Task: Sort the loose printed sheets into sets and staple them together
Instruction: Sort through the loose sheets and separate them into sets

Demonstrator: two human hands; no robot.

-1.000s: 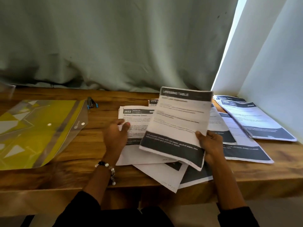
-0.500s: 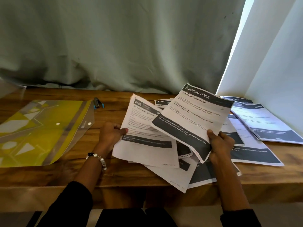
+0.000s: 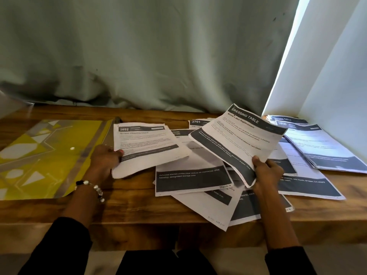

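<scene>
My left hand (image 3: 105, 159) grips the lower left corner of a printed sheet headed 2652 (image 3: 147, 145), lifted off the table and held to the left of the pile. My right hand (image 3: 267, 172) holds a sheet headed "Dressing Table" (image 3: 238, 139) by its bottom edge, tilted up above the pile. Several loose printed sheets (image 3: 190, 179) lie overlapping on the wooden table (image 3: 129, 205) between and under my hands. A neater stack of sheets (image 3: 325, 149) lies at the far right by the wall. The stapler (image 3: 118, 119) shows only as a dark tip behind the 2652 sheet.
A yellow and clear plastic folder (image 3: 45, 155) lies on the left of the table. A grey-green curtain (image 3: 139, 56) hangs behind the table, and a white wall (image 3: 341, 86) closes off the right side. Some sheets overhang the table's front edge.
My left hand took hold of the 2652 sheet, lifted it and carried it left, uncovering a kitchen sheet beneath. My right hand tilted the Dressing Table sheet and shifted it right.
</scene>
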